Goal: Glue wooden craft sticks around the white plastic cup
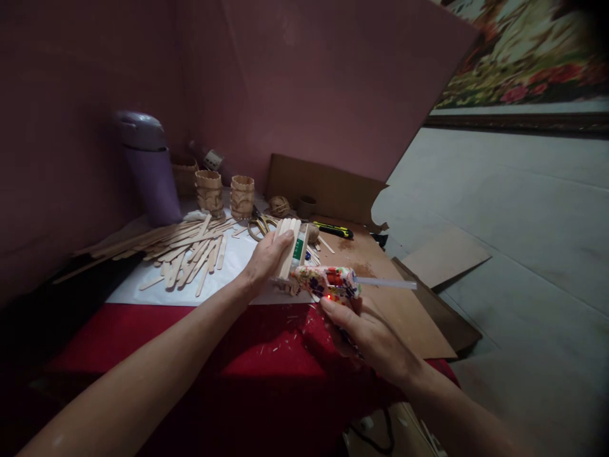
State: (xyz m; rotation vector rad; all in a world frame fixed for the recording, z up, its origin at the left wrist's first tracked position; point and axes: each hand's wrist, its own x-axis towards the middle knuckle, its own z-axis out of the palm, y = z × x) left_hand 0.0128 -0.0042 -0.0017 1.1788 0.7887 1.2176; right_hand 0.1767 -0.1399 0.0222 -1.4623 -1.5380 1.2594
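My left hand [266, 255] grips a small bottle with a green label [298, 249], partly covered by a row of upright wooden craft sticks [288, 244]. Wrapped round the handle of a flower-patterned hot glue gun [323, 279] is my right hand [361, 327]. The gun's nozzle points left at the lower part of the sticks; whether it touches them I cannot tell. A clear glue stick [387, 283] juts from the gun's back, and a red light glows on its body. Loose craft sticks [190, 254] lie in a pile left of my left hand.
Two stick-covered cups [242, 197] stand at the back beside a purple tumbler [152, 171]. Scissors [258, 227], a twine ball [280, 206] and a yellow-black utility knife [333, 230] lie behind my hands. Cardboard [404, 311] covers the right side, and red cloth [190, 336] hangs in front.
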